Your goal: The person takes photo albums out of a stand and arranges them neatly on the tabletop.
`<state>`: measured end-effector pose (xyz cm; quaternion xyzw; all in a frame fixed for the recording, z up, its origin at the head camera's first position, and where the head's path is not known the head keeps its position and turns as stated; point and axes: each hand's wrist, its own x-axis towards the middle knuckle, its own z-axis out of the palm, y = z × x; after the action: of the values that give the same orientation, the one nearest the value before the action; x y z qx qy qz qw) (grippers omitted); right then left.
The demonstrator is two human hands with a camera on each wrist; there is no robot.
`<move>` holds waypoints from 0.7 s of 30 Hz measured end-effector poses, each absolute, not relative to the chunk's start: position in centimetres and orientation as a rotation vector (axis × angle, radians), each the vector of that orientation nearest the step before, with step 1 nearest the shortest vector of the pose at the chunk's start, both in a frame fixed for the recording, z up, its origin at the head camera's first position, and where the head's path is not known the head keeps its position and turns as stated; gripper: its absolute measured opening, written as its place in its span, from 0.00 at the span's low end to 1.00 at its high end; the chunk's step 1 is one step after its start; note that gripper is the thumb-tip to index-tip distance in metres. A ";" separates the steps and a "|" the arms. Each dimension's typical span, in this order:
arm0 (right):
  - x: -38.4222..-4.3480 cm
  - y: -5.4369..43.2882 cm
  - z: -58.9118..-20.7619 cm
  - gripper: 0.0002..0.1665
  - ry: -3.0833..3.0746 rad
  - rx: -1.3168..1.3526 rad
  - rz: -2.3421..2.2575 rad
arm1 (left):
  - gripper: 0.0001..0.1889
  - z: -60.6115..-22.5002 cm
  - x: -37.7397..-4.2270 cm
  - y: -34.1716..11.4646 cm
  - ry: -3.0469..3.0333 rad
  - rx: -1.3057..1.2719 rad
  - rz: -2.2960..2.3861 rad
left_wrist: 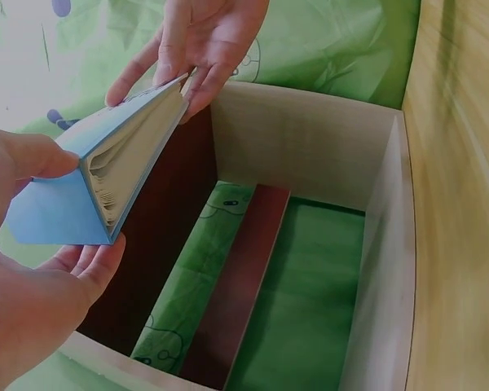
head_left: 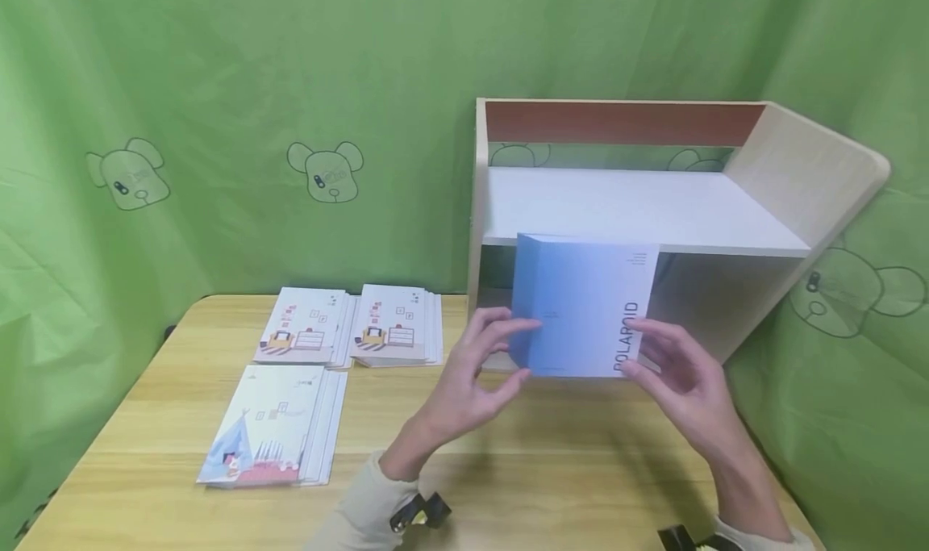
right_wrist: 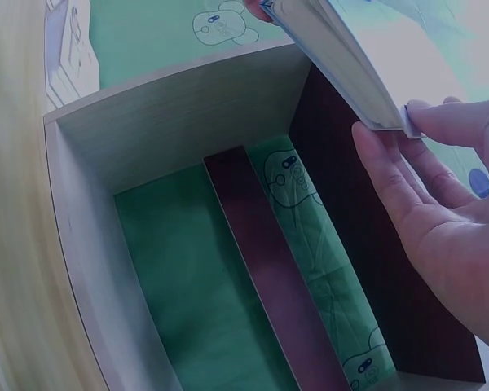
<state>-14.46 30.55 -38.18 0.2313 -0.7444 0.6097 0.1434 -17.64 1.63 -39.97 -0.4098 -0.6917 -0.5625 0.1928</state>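
Both hands hold up a blue-and-white photo album marked POLAROID, just in front of the shelf unit. My left hand pinches its blue spine side, with the thumb on one face and fingers on the other in the left wrist view. The right hand pinches the opposite edge, near the printed letters. Seen from the left wrist, the album is tilted and its page edges show between the covers. In the right wrist view, the right hand grips a lower corner.
On the left of the wooden table lie several illustrated booklets in fanned stacks: two at the back and one nearer the front. A green curtain hangs behind. The shelf unit has a white upper board.
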 end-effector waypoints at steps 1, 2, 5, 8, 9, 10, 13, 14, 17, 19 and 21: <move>-14.5 30.4 -38.1 0.36 -2.153 0.665 1.754 | 0.30 -39.9 -17.6 1.5 -1.938 -1.148 -1.579; -14.6 30.3 -38.1 0.35 -2.152 0.670 1.756 | 0.30 -39.9 -17.6 1.3 -1.935 -1.145 -1.581; -14.7 29.9 -37.9 0.35 -2.145 0.680 1.764 | 0.30 -39.9 -17.5 0.9 -1.934 -1.139 -1.601; -14.8 29.5 -37.7 0.35 -2.138 0.687 1.773 | 0.30 -39.8 -17.4 0.5 -1.940 -1.128 -1.617; -14.8 29.3 -37.6 0.35 -2.137 0.690 1.776 | 0.30 -39.9 -17.4 0.3 -1.941 -1.124 -1.617; -14.8 29.2 -37.6 0.35 -2.140 0.686 1.777 | 0.30 -39.9 -17.4 0.2 -1.944 -1.118 -1.615; -15.0 28.8 -37.6 0.35 -2.125 0.720 1.785 | 0.30 -40.0 -17.2 -0.3 -1.946 -1.109 -1.604; -15.0 28.6 -37.7 0.35 -2.117 0.732 1.792 | 0.30 -40.0 -17.2 -0.4 -1.945 -1.107 -1.603; -15.3 28.2 -37.8 0.34 -2.094 0.779 1.799 | 0.30 -40.0 -17.1 -1.0 -1.936 -1.104 -1.606; -15.4 27.9 -37.8 0.34 -2.088 0.800 1.802 | 0.30 -40.0 -17.0 -1.4 -1.931 -1.102 -1.629; -15.5 27.6 -37.7 0.34 -2.104 0.799 1.778 | 0.31 -40.1 -17.0 -1.7 -1.929 -1.098 -1.658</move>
<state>-15.49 27.58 -37.73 0.2759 -0.7267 0.6142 0.1361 -16.99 -1.75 -40.07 -0.3894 -0.6844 -0.5882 0.1843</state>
